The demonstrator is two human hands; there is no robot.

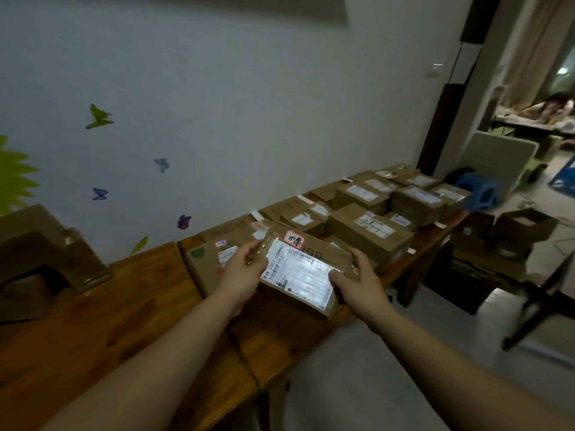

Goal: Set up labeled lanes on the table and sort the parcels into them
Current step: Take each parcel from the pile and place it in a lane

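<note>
The box (303, 272) is up in the air, just above the table (93, 321). The left hand (241, 272) and right hand (357, 279) squeeze its ends, fingers curled. A loose grip could drop it.

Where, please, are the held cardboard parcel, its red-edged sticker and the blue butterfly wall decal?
Held cardboard parcel (298, 276): head view, white shipping label.
Red-edged sticker (294, 239): head view, centre.
Blue butterfly wall decal (161, 164): head view, wings.
</note>
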